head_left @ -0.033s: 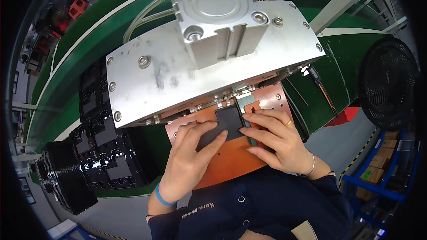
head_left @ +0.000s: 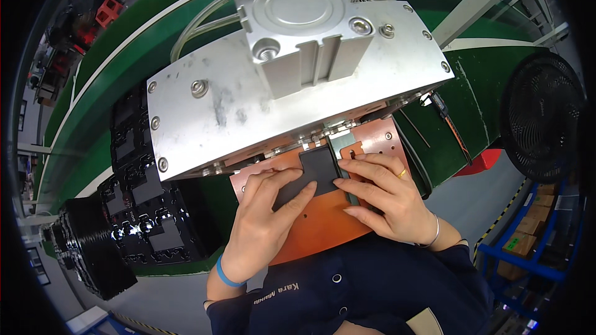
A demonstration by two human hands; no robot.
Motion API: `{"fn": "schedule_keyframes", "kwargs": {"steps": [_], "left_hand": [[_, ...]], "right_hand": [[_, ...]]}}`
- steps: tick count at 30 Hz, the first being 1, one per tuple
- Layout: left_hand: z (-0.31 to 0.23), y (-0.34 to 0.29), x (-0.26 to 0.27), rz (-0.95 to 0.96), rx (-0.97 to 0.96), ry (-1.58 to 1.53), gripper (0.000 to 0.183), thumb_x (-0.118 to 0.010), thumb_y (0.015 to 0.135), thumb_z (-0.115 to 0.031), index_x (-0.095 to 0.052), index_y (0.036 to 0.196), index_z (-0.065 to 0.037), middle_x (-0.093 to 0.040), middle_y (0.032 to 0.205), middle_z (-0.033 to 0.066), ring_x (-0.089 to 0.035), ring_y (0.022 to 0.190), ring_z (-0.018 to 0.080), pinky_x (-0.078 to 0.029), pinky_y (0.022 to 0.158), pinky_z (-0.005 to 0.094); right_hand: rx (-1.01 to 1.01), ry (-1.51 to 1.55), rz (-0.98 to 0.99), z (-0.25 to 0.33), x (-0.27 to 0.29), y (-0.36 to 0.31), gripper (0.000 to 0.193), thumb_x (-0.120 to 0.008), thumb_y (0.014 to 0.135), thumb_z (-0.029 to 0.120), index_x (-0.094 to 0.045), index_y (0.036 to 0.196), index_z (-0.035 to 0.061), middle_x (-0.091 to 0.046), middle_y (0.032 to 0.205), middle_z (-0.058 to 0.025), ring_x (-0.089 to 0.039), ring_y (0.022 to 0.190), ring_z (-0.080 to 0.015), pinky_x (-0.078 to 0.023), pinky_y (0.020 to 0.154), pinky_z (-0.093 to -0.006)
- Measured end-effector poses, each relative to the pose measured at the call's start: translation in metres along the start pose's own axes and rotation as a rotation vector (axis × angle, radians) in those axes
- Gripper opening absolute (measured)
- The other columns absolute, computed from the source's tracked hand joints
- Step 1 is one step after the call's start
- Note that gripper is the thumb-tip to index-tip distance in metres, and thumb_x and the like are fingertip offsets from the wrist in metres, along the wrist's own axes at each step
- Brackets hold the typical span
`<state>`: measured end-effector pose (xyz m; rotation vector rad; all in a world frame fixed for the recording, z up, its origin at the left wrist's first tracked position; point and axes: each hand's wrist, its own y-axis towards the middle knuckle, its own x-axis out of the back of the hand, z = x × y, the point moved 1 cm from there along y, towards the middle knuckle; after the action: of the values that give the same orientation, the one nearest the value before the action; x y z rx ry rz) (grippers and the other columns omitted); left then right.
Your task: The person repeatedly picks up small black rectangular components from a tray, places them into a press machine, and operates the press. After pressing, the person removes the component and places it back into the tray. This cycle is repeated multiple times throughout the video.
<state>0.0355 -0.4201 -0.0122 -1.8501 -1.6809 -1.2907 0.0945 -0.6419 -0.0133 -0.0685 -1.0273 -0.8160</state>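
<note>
A flat dark grey rectangular piece (head_left: 320, 170) lies on an orange plate (head_left: 313, 226) in front of a silver metal press (head_left: 248, 105). Its far end is close to the small metal parts under the press's front edge. My left hand (head_left: 264, 214) is at its left side, with thumb and index finger gripping the piece; the other fingers are curled and partly hidden. From the right, my right hand (head_left: 388, 195) has its fingers spread, and the index and middle fingertips touch the piece's right edge beside a greenish strip (head_left: 343, 146).
Black trays (head_left: 146, 211) with grey flat pieces are stacked at left. An orange and black tool (head_left: 453, 127) and a thin rod (head_left: 415, 128) lie at right on the green table (head_left: 472, 87). A black fan (head_left: 543, 115) stands far right, near a blue rack (head_left: 528, 260) with boxes.
</note>
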Motion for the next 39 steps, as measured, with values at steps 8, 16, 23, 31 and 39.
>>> {"fn": "schedule_keyframes", "kwargs": {"steps": [8, 16, 23, 31, 39], "left_hand": [[0.0037, 0.0062, 0.0003, -0.018, 0.008, 0.016, 0.044, -0.071, 0.068, 0.002, -0.073, 0.111, -0.007, -0.061, 0.115, 0.0133, -0.055, 0.099, 0.0300, -0.050, 0.088, 0.0371], [0.0028, 0.0051, 0.0001, 0.001, 0.039, 0.004, 0.043, -0.071, 0.069, 0.001, -0.073, 0.111, -0.008, -0.061, 0.116, 0.0134, -0.056, 0.102, 0.0304, -0.048, 0.091, 0.0379], [-0.0001, 0.0059, -0.0027, -0.038, 0.126, 0.011, 0.037, -0.079, 0.068, -0.003, -0.078, 0.102, -0.016, -0.065, 0.108, 0.0067, -0.057, 0.102, 0.0279, -0.044, 0.088, 0.0397], [-0.0002, 0.0065, -0.0022, -0.040, 0.137, -0.005, 0.037, -0.079, 0.068, -0.003, -0.078, 0.102, -0.016, -0.066, 0.108, 0.0064, -0.057, 0.101, 0.0271, -0.044, 0.088, 0.0391], [0.0001, 0.0059, -0.0016, -0.029, 0.135, 0.001, 0.036, -0.079, 0.068, -0.003, -0.078, 0.102, -0.015, -0.066, 0.108, 0.0069, -0.057, 0.102, 0.0280, -0.043, 0.088, 0.0401]], "right_hand": [[0.012, 0.005, 0.057, -0.0007, -0.0005, -0.0014, 0.044, -0.076, 0.078, 0.021, -0.067, 0.117, 0.0033, -0.057, 0.132, -0.0069, -0.048, 0.120, -0.0284, -0.045, 0.096, -0.0392], [0.022, -0.016, 0.083, 0.0004, -0.0003, -0.0001, 0.047, -0.076, 0.077, 0.025, -0.066, 0.119, 0.0045, -0.056, 0.135, -0.0050, -0.047, 0.121, -0.0279, -0.044, 0.097, -0.0415], [0.025, -0.170, 0.136, 0.0064, -0.0009, -0.0010, 0.047, -0.074, 0.080, 0.031, -0.066, 0.121, 0.0102, -0.055, 0.138, -0.0007, -0.045, 0.128, -0.0220, -0.038, 0.102, -0.0439], [0.021, -0.191, 0.122, 0.0073, -0.0030, -0.0017, 0.047, -0.074, 0.079, 0.032, -0.067, 0.121, 0.0105, -0.056, 0.137, 0.0003, -0.046, 0.126, -0.0215, -0.037, 0.103, -0.0437], [0.026, -0.208, 0.120, 0.0077, -0.0031, -0.0013, 0.046, -0.074, 0.079, 0.032, -0.067, 0.120, 0.0108, -0.056, 0.137, 0.0006, -0.046, 0.126, -0.0214, -0.037, 0.103, -0.0436]]}}
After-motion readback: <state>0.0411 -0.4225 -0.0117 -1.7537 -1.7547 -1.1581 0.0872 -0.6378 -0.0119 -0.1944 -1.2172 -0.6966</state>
